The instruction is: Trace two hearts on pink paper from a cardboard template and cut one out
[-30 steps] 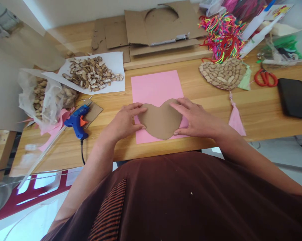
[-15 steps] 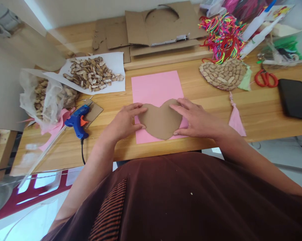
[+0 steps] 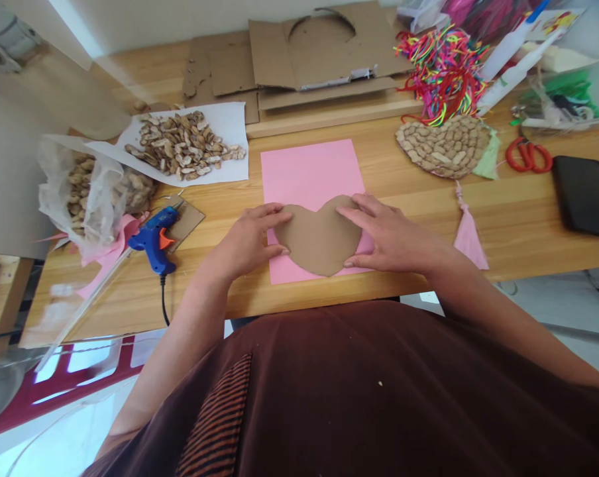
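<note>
A brown cardboard heart (image 3: 319, 238) lies flat on a sheet of pink paper (image 3: 309, 169), its point toward my body. My left hand (image 3: 252, 238) holds the heart's left edge, with fingertips on the upper left lobe and the thumb lower down. On the opposite side, my right hand (image 3: 386, 232) holds the right edge in the same way, fingers at the top and thumb near the lower right. The pink sheet sticks out above and below the heart.
Peanut shells (image 3: 185, 146) lie on white paper beside a bag of peanuts (image 3: 83, 192). Below is a blue glue gun (image 3: 155, 242). Cardboard (image 3: 324, 50) lies behind. To the right are a shell-covered heart (image 3: 443, 146), colourful cords (image 3: 443, 73), red scissors (image 3: 528, 156) and a black phone (image 3: 585, 195).
</note>
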Action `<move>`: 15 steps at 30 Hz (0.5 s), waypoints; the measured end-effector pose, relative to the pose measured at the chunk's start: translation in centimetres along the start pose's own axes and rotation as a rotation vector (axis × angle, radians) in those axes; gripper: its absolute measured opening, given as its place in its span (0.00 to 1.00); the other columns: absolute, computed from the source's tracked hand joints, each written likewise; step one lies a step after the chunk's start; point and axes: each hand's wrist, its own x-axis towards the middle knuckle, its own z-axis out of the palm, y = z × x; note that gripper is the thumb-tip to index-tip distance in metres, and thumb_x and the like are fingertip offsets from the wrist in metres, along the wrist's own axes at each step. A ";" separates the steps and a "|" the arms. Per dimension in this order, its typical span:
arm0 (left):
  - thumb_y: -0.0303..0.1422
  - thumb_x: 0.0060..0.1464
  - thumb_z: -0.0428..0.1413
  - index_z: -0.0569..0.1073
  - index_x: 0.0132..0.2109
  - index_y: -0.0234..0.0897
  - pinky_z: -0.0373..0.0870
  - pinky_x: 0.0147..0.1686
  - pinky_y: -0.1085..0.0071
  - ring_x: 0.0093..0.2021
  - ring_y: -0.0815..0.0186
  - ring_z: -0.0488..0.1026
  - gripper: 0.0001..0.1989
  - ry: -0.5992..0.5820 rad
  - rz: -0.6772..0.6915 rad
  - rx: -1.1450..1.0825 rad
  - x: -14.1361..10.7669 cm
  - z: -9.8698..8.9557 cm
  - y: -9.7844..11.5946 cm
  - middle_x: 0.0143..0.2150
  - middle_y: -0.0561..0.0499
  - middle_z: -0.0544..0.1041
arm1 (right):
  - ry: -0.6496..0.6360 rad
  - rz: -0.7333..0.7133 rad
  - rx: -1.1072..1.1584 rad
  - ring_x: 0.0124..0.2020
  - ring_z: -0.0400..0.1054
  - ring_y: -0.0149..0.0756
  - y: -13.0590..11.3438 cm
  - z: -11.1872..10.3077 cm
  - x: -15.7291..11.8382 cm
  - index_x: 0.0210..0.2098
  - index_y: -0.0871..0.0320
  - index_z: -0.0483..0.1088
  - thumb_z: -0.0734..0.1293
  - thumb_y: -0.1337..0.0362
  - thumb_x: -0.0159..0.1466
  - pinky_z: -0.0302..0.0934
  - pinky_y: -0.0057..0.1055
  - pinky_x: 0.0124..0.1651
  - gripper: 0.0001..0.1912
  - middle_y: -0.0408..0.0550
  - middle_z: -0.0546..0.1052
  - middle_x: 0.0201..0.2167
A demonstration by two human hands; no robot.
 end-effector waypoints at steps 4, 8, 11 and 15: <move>0.36 0.52 0.68 0.73 0.65 0.35 0.58 0.71 0.50 0.71 0.50 0.64 0.34 -0.003 0.004 -0.006 0.0 0.0 0.1 0.71 0.38 0.68 | 0.006 -0.002 -0.004 0.75 0.46 0.68 0.0 0.1 0.0 0.73 0.57 0.55 0.74 0.45 0.57 0.50 0.64 0.71 0.52 0.66 0.51 0.75; 0.36 0.51 0.69 0.73 0.65 0.35 0.58 0.71 0.50 0.71 0.49 0.64 0.34 -0.006 -0.010 -0.001 0.1 0.1 0.1 0.71 0.38 0.68 | -0.005 0.006 -0.009 0.75 0.46 0.69 0.0 0.0 0.0 0.73 0.58 0.55 0.74 0.45 0.57 0.50 0.64 0.70 0.52 0.67 0.51 0.75; 0.36 0.51 0.69 0.73 0.65 0.34 0.58 0.71 0.50 0.70 0.49 0.64 0.34 -0.011 -0.012 0.000 0.1 0.0 0.1 0.71 0.37 0.68 | -0.004 0.009 0.000 0.75 0.46 0.69 -0.1 0.0 0.0 0.73 0.56 0.55 0.74 0.44 0.56 0.50 0.64 0.70 0.52 0.66 0.51 0.75; 0.35 0.52 0.68 0.75 0.63 0.38 0.59 0.71 0.49 0.70 0.48 0.65 0.31 -0.020 -0.004 -0.002 0.1 0.0 0.2 0.70 0.38 0.68 | -0.007 0.009 -0.013 0.75 0.46 0.67 0.0 -0.1 0.0 0.73 0.57 0.55 0.74 0.44 0.57 0.50 0.63 0.71 0.52 0.66 0.50 0.76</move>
